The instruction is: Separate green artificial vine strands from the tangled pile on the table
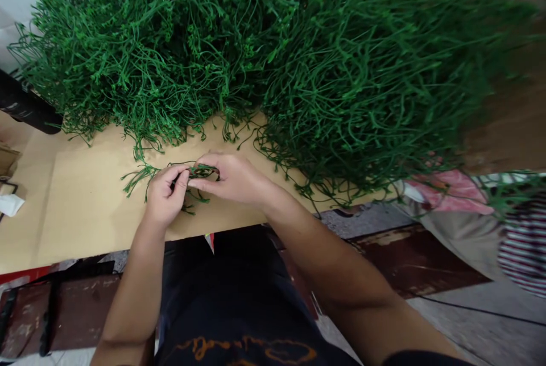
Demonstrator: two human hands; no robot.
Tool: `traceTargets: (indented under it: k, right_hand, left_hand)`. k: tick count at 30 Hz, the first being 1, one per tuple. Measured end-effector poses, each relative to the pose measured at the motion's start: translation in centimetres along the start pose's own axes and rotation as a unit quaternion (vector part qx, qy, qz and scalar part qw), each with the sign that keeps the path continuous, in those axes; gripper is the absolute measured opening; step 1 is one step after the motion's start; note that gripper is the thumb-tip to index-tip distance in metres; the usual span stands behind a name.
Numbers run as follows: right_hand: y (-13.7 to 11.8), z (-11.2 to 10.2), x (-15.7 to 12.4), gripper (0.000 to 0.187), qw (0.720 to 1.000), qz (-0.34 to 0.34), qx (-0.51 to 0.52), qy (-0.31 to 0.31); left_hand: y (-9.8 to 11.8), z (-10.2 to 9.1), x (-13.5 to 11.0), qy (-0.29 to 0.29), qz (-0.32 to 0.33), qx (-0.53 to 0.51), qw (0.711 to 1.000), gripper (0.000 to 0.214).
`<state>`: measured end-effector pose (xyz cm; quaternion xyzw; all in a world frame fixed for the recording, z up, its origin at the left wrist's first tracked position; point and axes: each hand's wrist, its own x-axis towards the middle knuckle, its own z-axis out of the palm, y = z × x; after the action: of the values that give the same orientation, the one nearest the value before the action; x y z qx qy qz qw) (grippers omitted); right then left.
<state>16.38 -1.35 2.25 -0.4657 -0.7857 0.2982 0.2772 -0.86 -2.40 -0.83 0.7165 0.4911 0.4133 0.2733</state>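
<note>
My left hand (pixel 165 192) pinches a small bunch of thin green artificial plant stems (pixel 143 175), whose branching tips stick out to the left. Close beside it, my right hand (pixel 228 178) grips the other part of the same bunch, with thumb and fingers curled round the stems. Some tips hang below the hands. Both hands are just above the tan cardboard surface (pixel 98 195). Beyond them lies a large heap of similar green stems (pixel 170 53), its loose ends reaching close to my fingers. What exactly sits inside my fingertips is partly hidden.
A second big heap of green stems (pixel 375 87) spreads to the right and overhangs the front edge. A black cylinder (pixel 28 104) lies at the far left, near a white scrap (pixel 11 204). At the right, another person's striped sleeve (pixel 524 244) and a pink cloth (pixel 452 191) show.
</note>
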Motion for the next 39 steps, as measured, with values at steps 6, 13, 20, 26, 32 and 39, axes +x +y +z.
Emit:
traceTargets:
  k: [6,13,20,26,32,39]
  right_hand:
    - [0.5,0.3,0.1,0.021,0.998,-0.007,-0.061,0.022]
    - [0.9,-0.9,-0.1,0.024,0.990,0.004,-0.133,0.048]
    - [1.2,-1.3,0.4,0.024,0.987,-0.005,-0.156,0.038]
    - [0.6,-2.3,0.4,0.021,0.975,-0.002,-0.215,-0.051]
    - [0.4,-2.3,0.3,0.021,0.967,-0.062,-0.227,-0.100]
    - [3.2,-2.2,1.8,0.021,0.966,0.063,-0.192,0.164]
  left_hand:
    - [0.0,0.1,0.0,-0.011,0.035,0.031,0.999,0.024]
    - [0.1,0.2,0.0,-0.005,0.041,0.105,0.994,0.026]
    - [-0.1,0.3,0.0,-0.009,0.053,0.124,0.991,0.026]
    - [-0.1,0.2,0.0,-0.018,0.056,0.134,0.989,0.026]
    - [-0.2,0.4,0.1,-0.018,0.047,0.125,0.991,0.026]
    - [0.5,-0.1,-0.1,-0.071,0.066,0.154,0.983,0.027]
